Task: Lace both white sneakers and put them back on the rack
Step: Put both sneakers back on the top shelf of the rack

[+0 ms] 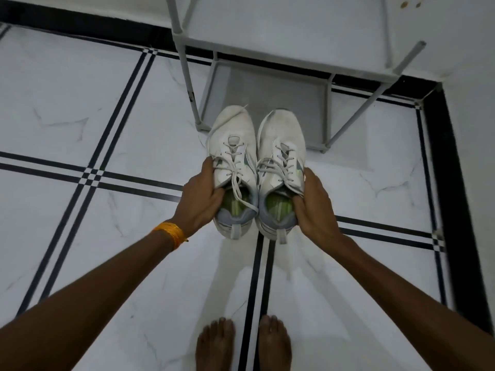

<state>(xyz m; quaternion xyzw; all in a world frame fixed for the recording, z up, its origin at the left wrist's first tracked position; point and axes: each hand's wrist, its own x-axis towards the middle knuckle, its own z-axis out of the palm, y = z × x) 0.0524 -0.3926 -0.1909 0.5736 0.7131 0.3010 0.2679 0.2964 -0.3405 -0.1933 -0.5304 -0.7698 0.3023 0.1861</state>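
Two white sneakers with grey heels and green insoles are held side by side above the floor, toes pointing at the rack. My left hand [202, 198] grips the left sneaker [232, 145] at its collar, fingers inside the opening. My right hand [313, 207] holds the right sneaker [281, 140] the same way. Both shoes have laces threaded through their eyelets, with loose ends hanging over the openings. The grey shoe rack [328, 84] stands just beyond the toes, its lowest shelf [262, 89] bare.
White marble floor tiles with black line borders [91, 175] spread all around. A black skirting band [455, 183] runs along the wall at right and behind the rack. My bare feet [243, 344] stand at the bottom of the view.
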